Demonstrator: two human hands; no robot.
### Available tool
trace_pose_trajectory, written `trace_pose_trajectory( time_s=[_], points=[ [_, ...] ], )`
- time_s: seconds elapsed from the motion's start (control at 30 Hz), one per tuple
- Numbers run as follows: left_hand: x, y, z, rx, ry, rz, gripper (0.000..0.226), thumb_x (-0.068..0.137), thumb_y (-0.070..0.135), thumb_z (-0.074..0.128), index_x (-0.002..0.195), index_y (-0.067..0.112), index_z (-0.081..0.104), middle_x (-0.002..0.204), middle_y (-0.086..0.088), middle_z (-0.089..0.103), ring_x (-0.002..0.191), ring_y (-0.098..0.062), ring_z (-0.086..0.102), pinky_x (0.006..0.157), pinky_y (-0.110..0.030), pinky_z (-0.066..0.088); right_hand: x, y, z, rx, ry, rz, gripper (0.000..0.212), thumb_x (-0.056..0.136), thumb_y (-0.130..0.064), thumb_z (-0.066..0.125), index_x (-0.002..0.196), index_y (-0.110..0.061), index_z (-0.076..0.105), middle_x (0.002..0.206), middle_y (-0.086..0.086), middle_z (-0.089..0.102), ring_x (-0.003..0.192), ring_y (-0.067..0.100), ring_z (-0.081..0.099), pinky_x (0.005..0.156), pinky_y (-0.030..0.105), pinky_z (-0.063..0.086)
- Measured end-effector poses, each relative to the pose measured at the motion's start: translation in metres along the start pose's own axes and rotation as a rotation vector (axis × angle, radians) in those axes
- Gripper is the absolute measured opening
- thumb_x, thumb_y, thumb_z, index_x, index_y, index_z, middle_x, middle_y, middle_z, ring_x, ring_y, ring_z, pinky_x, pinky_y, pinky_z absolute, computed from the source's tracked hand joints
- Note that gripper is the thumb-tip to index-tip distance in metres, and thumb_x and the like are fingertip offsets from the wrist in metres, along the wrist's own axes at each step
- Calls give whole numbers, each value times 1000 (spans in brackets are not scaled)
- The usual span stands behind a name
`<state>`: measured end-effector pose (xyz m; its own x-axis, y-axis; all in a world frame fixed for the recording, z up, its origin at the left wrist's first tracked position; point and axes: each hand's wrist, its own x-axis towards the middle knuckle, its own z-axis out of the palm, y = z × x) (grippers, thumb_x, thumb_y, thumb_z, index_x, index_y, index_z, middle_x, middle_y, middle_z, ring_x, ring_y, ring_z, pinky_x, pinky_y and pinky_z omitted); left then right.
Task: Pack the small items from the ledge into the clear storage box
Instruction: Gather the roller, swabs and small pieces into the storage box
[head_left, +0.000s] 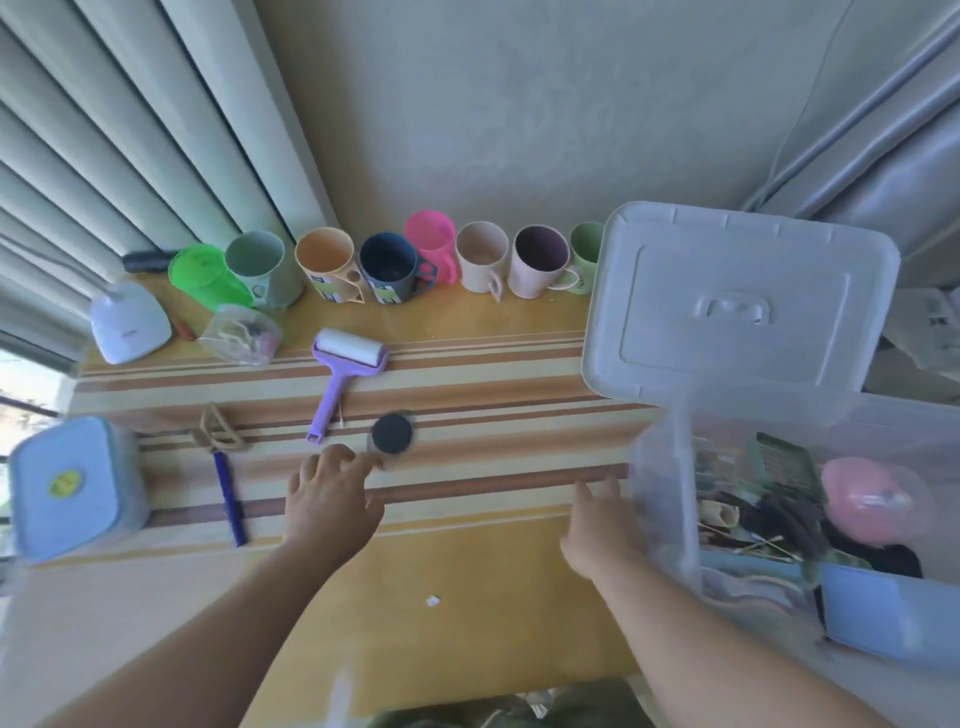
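The left hand (332, 493), fingers apart, reaches the black disc (392, 433) on the ledge (493, 374) — it may slide away. The right hand (602, 525), open, rests by the clear storage box (670, 467).

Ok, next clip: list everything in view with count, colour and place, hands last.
cups: eight, mixed colours, row along the wall
lint roller: one, purple, mid ledge
black disc: one, at left fingertips
pen: one, blue, left ledge
lidded container: one, pale blue, far left
small clear tub: one, near green cup
white gadget: one, back left
storage box: one, clear, right, part filled
lid: one, clear, propped behind box
left hand: open, reaching to disc
right hand: open, beside box
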<state>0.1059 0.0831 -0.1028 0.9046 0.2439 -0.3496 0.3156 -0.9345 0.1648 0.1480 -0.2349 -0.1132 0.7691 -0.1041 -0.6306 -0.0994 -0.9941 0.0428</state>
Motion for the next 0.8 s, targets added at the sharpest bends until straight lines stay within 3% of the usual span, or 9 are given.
trace_pose_trajectory(
  time_s=[0.13, 0.23, 0.37, 0.43, 0.5, 0.63, 0.8],
  points=[
    [18, -8, 6, -36, -110, 37, 51, 84, 36, 62, 133, 43, 51, 138, 3, 44, 126, -28, 42, 105, -44, 41, 16, -5, 25, 48, 74, -6, 54, 95, -11, 63, 144, -25, 44, 147, 11, 32, 116, 34, 55, 73, 33, 49],
    [31, -6, 8, -64, -150, 46, 54, 85, 36, 64, 136, 41, 48, 143, 2, 40, 132, -29, 37, 104, -44, 43, 17, -16, 37, 128, 101, -105, 43, 93, -6, 62, 131, -23, 52, 136, 4, 38, 115, 28, 52, 74, 33, 49],
    [52, -3, 14, -66, -119, 71, 67, 84, 30, 66, 146, 36, 40, 145, -2, 38, 131, -32, 38, 101, -48, 47, 8, -31, 44, 360, 170, -223, 31, 92, -30, 77, 117, -22, 61, 122, -3, 45, 111, 19, 53, 85, 31, 53],
    [64, 1, 17, -54, -88, 81, 69, 83, 25, 66, 146, 36, 40, 141, -3, 41, 125, -34, 42, 100, -48, 46, 1, -28, 48, 403, 197, -199, 40, 88, -47, 78, 118, -27, 61, 121, -6, 48, 110, 16, 52, 85, 32, 54],
    [75, 6, 21, -7, -86, 108, 66, 85, 28, 64, 146, 36, 40, 139, -2, 42, 123, -33, 43, 97, -47, 46, -10, -18, 53, 281, 166, -166, 51, 83, -58, 77, 123, -34, 57, 122, -6, 49, 110, 17, 53, 81, 31, 55],
    [88, 14, 30, -18, -169, 138, 57, 88, 23, 63, 142, 31, 47, 133, -4, 40, 119, -34, 43, 93, -43, 47, -28, 0, 73, 238, 8, -130, 54, 91, -33, 77, 138, -35, 49, 136, -4, 45, 116, 16, 57, 85, 23, 50],
    [65, 19, 39, 17, -188, 197, 55, 82, 33, 74, 131, 30, 51, 127, -3, 43, 112, -31, 46, 89, -40, 49, -36, -9, 87, 321, 30, -240, 32, 96, -27, 72, 124, -32, 58, 125, -11, 50, 95, 8, 62, 81, 25, 59]
  ],
)
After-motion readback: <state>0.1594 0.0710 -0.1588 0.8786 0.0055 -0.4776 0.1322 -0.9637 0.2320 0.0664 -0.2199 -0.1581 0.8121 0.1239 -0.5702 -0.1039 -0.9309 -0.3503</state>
